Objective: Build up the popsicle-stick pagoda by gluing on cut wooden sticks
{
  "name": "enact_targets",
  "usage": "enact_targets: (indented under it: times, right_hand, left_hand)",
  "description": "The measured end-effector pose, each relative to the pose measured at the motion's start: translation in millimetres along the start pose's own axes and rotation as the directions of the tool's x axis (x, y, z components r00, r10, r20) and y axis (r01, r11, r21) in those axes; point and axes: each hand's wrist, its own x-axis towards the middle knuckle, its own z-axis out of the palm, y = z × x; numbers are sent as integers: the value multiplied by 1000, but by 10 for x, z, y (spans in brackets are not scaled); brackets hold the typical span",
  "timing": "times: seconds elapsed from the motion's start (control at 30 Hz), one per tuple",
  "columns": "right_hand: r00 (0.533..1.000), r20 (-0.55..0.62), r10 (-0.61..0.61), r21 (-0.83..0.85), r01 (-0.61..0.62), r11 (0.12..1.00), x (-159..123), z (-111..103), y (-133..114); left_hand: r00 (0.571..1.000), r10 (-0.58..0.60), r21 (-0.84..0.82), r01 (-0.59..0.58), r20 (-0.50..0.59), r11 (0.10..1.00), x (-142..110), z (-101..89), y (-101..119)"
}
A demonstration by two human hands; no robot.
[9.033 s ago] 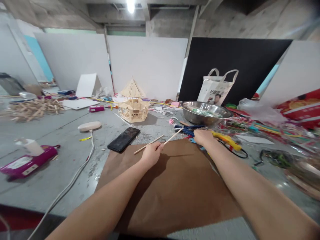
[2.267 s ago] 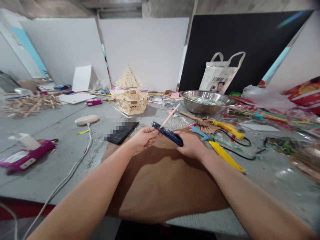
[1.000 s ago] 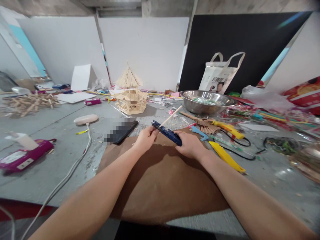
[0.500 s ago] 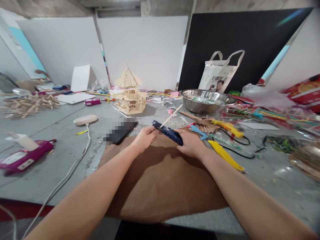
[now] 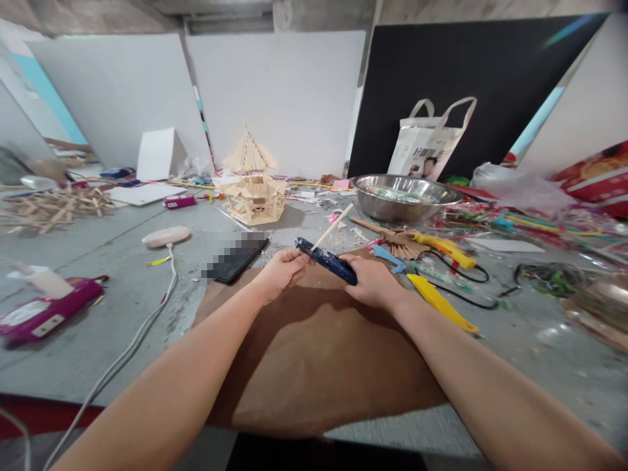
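My left hand point(image 5: 282, 275) pinches the lower end of a thin wooden stick point(image 5: 335, 225) at the head of a dark blue hand tool point(image 5: 330, 260). The stick slants up and to the right from the tool. My right hand point(image 5: 371, 280) is wrapped around the tool's other end; its exact kind is hard to make out. Both hands are over the far part of a brown mat point(image 5: 324, 353). Left of them lies a black phone point(image 5: 243, 258), partly pixelated. A yellow-handled cutter point(image 5: 441, 304) rests beside my right wrist.
A small wooden-stick pavilion point(image 5: 255, 190) stands behind the hands. Farther right are a metal basin point(image 5: 402, 208), a yellow glue gun point(image 5: 446, 250) with a black cord, and a brown folding fan point(image 5: 402, 243). Purple power strip point(image 5: 63, 307), white cable point(image 5: 157, 307) and a stick pile point(image 5: 59, 206) occupy the left.
Almost nothing differs. The whole view has shifted slightly, and both hands keep the stick and blue tool in nearly the same pose.
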Motion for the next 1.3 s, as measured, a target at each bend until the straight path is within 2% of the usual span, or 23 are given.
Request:
enact_targets:
  times: [0.13, 0.23, 0.33, 0.4, 0.5, 0.63, 0.77, 0.9, 0.97, 1.07, 1.17, 1.23, 1.3]
  right_hand:
    - [999, -1, 45, -11, -45, 999, 15, 3, -48]
    - [997, -5, 73, -30, -73, 997, 28, 12, -58]
    - [997, -17, 72, -32, -72, 997, 26, 16, -36]
    - [998, -22, 60, -27, -61, 998, 18, 15, -12]
    - [999, -18, 40, -20, -40, 999, 4, 15, 16]
    - [1000, -12, 1, 1, -1, 1000, -4, 18, 31]
    - [1000, 1, -10, 6, 10, 1000, -4, 18, 37]
    - [1000, 10, 3, -3, -3, 1000, 0, 10, 16]
    - [1000, 7, 19, -10, -19, 1000, 4, 8, -6]
    - [998, 5, 56, -25, -56, 998, 14, 12, -39]
    - [997, -10, 77, -50, -77, 996, 25, 25, -53]
    - [997, -23, 78, -61, -79, 995, 29, 34, -47]
    - [997, -30, 73, -61, -75, 995, 29, 39, -32]
  left_hand:
    - [983, 137, 243, -105, -122, 964, 27, 6, -62]
    - [938, 257, 431, -139, -230, 892, 56, 23, -116]
    - [913, 308, 464, -158, -268, 872, 74, 51, -131]
    - [932, 271, 398, -160, -240, 903, 71, 72, -108]
    - [976, 144, 183, -114, -164, 977, 46, 91, -50]
    - [998, -60, -53, 59, -9, 997, 11, 52, -3]
    - [983, -165, -107, 173, 79, 979, 3, -27, 11]
    - [983, -162, -103, 170, 88, 980, 7, -56, 19]
    - [992, -113, -56, 116, 47, 992, 16, -46, -5]
    - [992, 48, 146, -31, -117, 989, 42, -19, -83]
    - [942, 221, 366, -118, -252, 923, 71, 3, -159]
    - [911, 302, 447, -154, -281, 881, 83, 13, -178]
    - [900, 334, 462, -178, -280, 869, 86, 28, -166]
